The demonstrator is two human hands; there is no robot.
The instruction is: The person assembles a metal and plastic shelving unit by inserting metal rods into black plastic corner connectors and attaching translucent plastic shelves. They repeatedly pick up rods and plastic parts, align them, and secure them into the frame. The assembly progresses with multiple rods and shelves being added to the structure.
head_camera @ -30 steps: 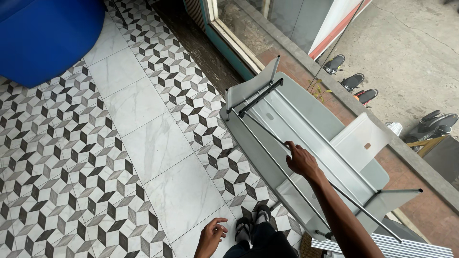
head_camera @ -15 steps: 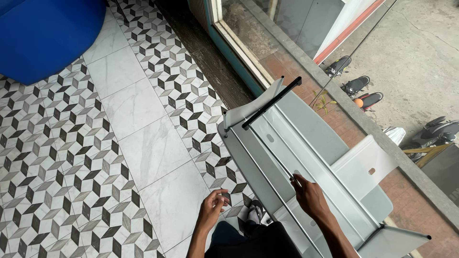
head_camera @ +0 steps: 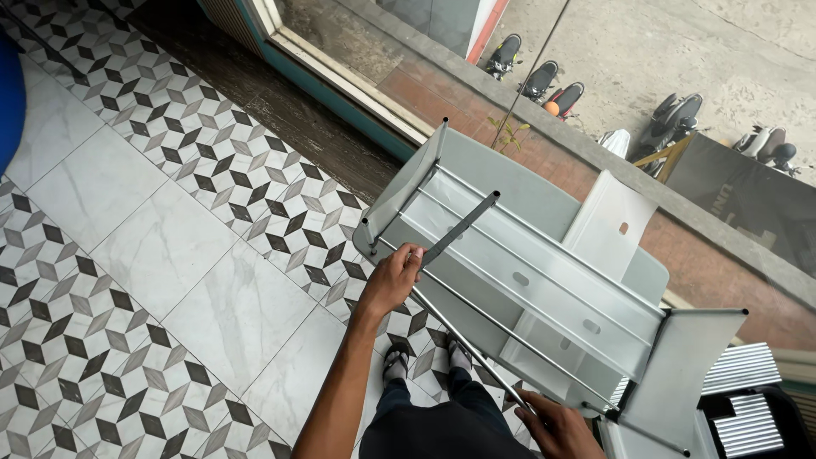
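Note:
A grey metal rack (head_camera: 544, 280) with long thin rods and flat end panels is held tilted above the patterned floor. My left hand (head_camera: 393, 280) grips the near rod close to the rack's left end, beside a loose dark bar (head_camera: 459, 228) that sticks up at an angle. My right hand (head_camera: 563, 429) holds the same near rod at its lower right end, by the right end panel (head_camera: 680, 374). My sandalled feet (head_camera: 425, 361) show below the rack.
Geometric black-and-white tiles and plain marble tiles (head_camera: 170, 255) cover the floor. A glass wall with a teal sill (head_camera: 340, 93) runs behind the rack; parked scooters (head_camera: 544, 81) are outside below. A blue round object (head_camera: 8, 102) sits at far left. Corrugated metal pieces (head_camera: 739, 382) lie at lower right.
My left hand rose from near my waist and took hold of the rack's near rod. My right hand slid down toward the right end. The view shifted right, so the rack looks closer.

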